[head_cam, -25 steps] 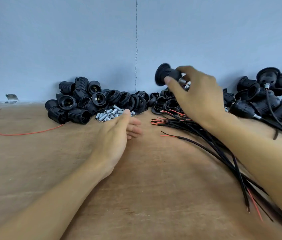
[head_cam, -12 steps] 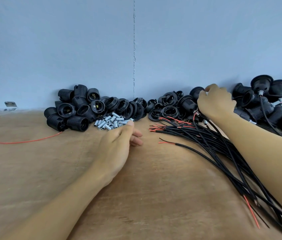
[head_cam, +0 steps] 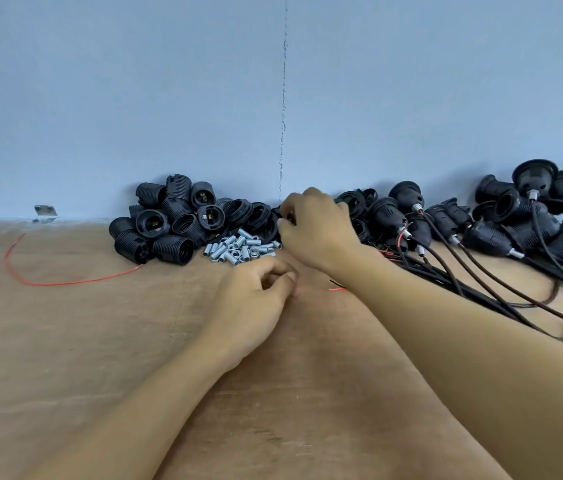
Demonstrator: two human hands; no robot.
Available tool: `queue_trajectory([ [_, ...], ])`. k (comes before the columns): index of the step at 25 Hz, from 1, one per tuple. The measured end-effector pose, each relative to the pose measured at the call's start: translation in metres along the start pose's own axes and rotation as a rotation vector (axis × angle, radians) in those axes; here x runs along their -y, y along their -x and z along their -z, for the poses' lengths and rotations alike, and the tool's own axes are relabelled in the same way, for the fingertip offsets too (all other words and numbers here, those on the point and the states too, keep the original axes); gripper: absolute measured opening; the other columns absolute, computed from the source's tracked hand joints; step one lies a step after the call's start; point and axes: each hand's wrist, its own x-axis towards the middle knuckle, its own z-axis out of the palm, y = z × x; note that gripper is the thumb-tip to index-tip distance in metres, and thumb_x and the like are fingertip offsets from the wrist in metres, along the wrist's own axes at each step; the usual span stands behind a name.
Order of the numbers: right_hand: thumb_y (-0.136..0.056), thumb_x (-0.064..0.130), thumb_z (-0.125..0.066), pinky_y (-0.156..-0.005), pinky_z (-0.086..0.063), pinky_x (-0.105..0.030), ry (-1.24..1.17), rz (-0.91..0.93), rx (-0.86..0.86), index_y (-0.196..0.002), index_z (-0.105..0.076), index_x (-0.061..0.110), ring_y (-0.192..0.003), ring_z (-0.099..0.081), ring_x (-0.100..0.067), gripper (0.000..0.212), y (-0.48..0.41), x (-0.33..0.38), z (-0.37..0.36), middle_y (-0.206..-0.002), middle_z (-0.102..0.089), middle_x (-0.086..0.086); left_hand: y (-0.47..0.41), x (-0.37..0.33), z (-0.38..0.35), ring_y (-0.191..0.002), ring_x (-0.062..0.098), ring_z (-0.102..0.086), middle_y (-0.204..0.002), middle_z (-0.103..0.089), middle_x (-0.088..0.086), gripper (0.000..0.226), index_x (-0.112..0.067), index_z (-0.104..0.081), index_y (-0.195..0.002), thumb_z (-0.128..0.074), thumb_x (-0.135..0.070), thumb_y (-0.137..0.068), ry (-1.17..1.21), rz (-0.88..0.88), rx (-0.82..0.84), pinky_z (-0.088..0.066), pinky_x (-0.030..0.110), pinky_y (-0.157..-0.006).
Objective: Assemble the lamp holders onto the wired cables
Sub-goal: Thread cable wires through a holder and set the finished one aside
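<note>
The right hand (head_cam: 318, 233) reaches to twelve o'clock, its fingers pinching a black holder part (head_cam: 288, 216) in the heap by the wall. The left hand (head_cam: 256, 299) rests on the table (head_cam: 83, 341) with its fingers clenched; whether they hold anything cannot be told. Metal tubes (head_cam: 242, 247) lie at its twelve o'clock, lamp holders (head_cam: 169, 223) at ten, wired cables (head_cam: 442, 277) at three.

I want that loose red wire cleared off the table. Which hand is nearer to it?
Left. The left hand sits to the right of the red wire; the right hand is farther right.
</note>
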Motion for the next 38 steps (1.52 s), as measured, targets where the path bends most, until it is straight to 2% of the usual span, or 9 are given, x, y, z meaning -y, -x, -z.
queue_trajectory([
  [3,-0.092,0.024,-0.054,-0.096,-0.043,-0.044,-0.021,-0.063,0.025,-0.120,-0.060,0.014,-0.111,-0.054,-0.033,0.031,0.007,0.008,-0.018,-0.120,-0.055,-0.010,-0.001,0.002,0.002,-0.072,0.000,-0.064,-0.077,-0.074,-0.011,0.024,-0.036,-0.072,-0.078,-0.064,-0.022,-0.096,0.008,-0.005,0.005,-0.040,0.007,-0.061],
  [6,-0.092,0.021,-0.055,-0.087,-0.046,-0.038,-0.249,-0.180,-0.102,-0.120,-0.060,0.013,-0.105,-0.056,-0.030,0.030,0.014,0.004,-0.021,-0.117,-0.055,-0.009,-0.002,0.003,0.001,-0.080,0.008,-0.068,-0.079,-0.074,-0.009,0.020,-0.036,-0.073,-0.084,-0.065,-0.021,-0.094,0.045,0.005,-0.002,-0.049,0.021,-0.073],
  [9,-0.091,0.015,-0.056,-0.085,-0.046,-0.039,-0.294,-0.107,-0.225,-0.107,-0.068,0.013,-0.098,-0.057,-0.027,0.020,0.027,-0.006,-0.020,-0.103,-0.059,-0.005,-0.001,0.003,0.000,-0.082,0.011,-0.067,-0.081,-0.072,-0.009,0.015,-0.038,-0.072,-0.087,-0.063,-0.026,-0.088,0.058,-0.014,-0.009,-0.051,0.031,-0.079],
  [14,-0.091,0.010,-0.058,-0.093,-0.035,-0.038,-0.138,0.077,-0.276,-0.102,-0.072,0.016,-0.103,-0.058,-0.025,0.019,0.033,-0.034,-0.009,-0.102,-0.065,-0.001,-0.001,0.003,0.002,-0.079,0.003,-0.064,-0.083,-0.070,-0.017,0.018,-0.033,-0.073,-0.082,-0.066,-0.020,-0.092,-0.008,-0.012,-0.016,-0.047,0.013,-0.069],
  [20,-0.091,0.002,-0.059,-0.088,-0.049,-0.039,-0.272,0.122,-0.327,-0.099,-0.072,0.009,-0.095,-0.060,-0.022,0.017,0.034,-0.061,-0.004,-0.097,-0.065,-0.003,0.003,0.000,0.001,-0.080,-0.007,-0.062,-0.080,-0.070,-0.014,0.014,-0.029,-0.075,-0.088,-0.072,-0.015,-0.088,-0.079,-0.081,0.007,-0.042,0.003,-0.068],
  [30,-0.089,0.016,-0.064,-0.093,-0.033,-0.042,0.092,0.290,-0.288,-0.097,-0.074,0.017,-0.095,-0.060,-0.026,0.013,0.040,-0.042,-0.005,-0.093,-0.068,0.000,0.000,0.001,0.001,-0.087,-0.004,-0.062,-0.089,-0.069,-0.016,0.038,-0.029,-0.071,-0.089,-0.062,0.008,-0.085,-0.228,-0.144,0.020,-0.045,0.007,-0.074],
  [34,-0.092,0.020,-0.059,-0.088,-0.036,-0.039,0.075,0.346,-0.049,-0.110,-0.071,0.019,-0.102,-0.058,-0.026,0.021,0.046,-0.020,-0.014,-0.105,-0.065,-0.001,-0.002,0.002,0.005,-0.069,0.005,-0.057,-0.085,-0.065,-0.013,0.034,-0.025,-0.072,-0.086,-0.059,0.005,-0.076,-0.365,-0.166,-0.157,-0.041,0.012,-0.064],
  [36,-0.093,0.019,-0.057,-0.093,-0.040,-0.040,0.031,0.344,0.077,-0.124,-0.065,0.018,-0.112,-0.056,-0.026,0.032,0.047,-0.018,-0.019,-0.120,-0.061,-0.002,-0.007,0.006,0.014,-0.079,0.007,-0.057,-0.094,-0.062,-0.009,0.037,-0.022,-0.073,-0.096,-0.058,0.004,-0.075,-0.455,-0.141,-0.280,-0.040,0.009,-0.072],
  [38,-0.096,0.021,-0.056,-0.101,-0.040,-0.042,-0.019,0.317,0.124,-0.135,-0.058,0.017,-0.119,-0.052,-0.026,0.039,0.048,-0.019,-0.021,-0.132,-0.058,-0.002,-0.013,0.011,0.025,-0.098,0.018,-0.059,-0.104,-0.060,-0.002,0.041,-0.018,-0.072,-0.111,-0.059,0.002,-0.078,-0.531,-0.070,-0.330,-0.046,0.025,-0.087],
])
